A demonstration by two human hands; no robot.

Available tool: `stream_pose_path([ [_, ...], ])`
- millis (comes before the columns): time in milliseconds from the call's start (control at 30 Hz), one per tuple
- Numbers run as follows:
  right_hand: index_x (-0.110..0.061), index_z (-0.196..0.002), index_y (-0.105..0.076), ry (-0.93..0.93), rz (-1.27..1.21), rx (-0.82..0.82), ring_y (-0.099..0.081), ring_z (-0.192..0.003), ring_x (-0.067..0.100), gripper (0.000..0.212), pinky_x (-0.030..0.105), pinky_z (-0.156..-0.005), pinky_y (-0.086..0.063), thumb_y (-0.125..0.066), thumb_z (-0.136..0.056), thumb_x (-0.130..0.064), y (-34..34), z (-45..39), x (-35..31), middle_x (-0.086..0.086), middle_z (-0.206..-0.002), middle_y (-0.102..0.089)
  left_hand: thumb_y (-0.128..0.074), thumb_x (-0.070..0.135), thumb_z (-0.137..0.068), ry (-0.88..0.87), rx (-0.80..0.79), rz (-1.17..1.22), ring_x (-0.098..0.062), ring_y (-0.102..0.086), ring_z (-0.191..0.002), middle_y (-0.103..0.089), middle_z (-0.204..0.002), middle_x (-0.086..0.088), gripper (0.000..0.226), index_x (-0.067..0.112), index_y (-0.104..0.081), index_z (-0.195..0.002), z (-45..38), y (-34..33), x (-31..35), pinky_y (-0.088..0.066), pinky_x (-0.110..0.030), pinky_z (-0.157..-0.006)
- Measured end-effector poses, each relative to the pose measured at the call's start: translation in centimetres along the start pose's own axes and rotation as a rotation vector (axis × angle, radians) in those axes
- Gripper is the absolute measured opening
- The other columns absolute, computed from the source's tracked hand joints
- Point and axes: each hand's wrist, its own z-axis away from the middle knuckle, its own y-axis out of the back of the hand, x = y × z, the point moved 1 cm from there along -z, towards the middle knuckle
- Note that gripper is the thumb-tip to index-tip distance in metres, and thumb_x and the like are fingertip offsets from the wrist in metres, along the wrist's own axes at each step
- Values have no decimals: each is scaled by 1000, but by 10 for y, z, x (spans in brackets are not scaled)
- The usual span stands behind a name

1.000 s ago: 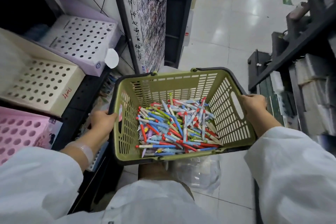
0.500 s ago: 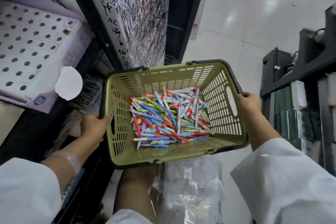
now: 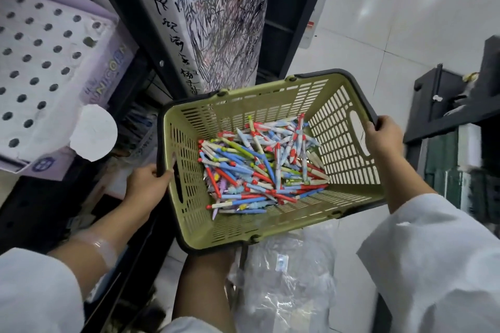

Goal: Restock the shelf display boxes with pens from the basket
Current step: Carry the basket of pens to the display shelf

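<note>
- Basket [image 3: 270, 222] — olive-green, slotted walls, dark rim, held up between both hands.
- Left hand [image 3: 147, 184] grips the rim at one short end, fingers curled over the edge.
- Right hand [image 3: 384, 135] grips the opposite short end, fingers curled over the rim.
- Pens [image 3: 259, 167] — red, blue, green, white — heaped loose on the basket floor, between the two grips.
- Display box [image 3: 51, 67], white top with round holes, up beyond the left grip.

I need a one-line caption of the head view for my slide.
Both hands, left and right, grip the olive basket of mixed pens beside a perforated display box.
</note>
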Motion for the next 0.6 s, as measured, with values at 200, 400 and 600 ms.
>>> stream_pose_path([
  [200,-1,-117,-53,-19,12,-13,-55,-104,39,28,42,-85,-45,-46,-91,-9,4,0,-13,22,-114,-59,-61,18,-88,54,-33,68,-32,-65,-87,-68,-93,-16,13,6,-65,-93,0,0,-1,-54,-48,-82],
  [400,1,-119,-55,70,2,-38,-54,-108,40,30,46,-92,-45,-44,-93,-10,-1,-17,-40,23,-116,-59,-62,19,-86,51,46,73,-30,-64,-87,-68,-95,-15,21,8,-68,-102,0,-2,-14,-51,-39,-80],
  [600,-3,-121,-53,63,21,-86,-54,-107,38,31,46,-93,-46,-43,-92,-7,-4,-18,-35,21,-117,-58,-61,18,-85,5,116,65,-31,-64,-80,-68,-87,-14,11,9,-67,-87,2,-4,-16,-50,-36,-70],
])
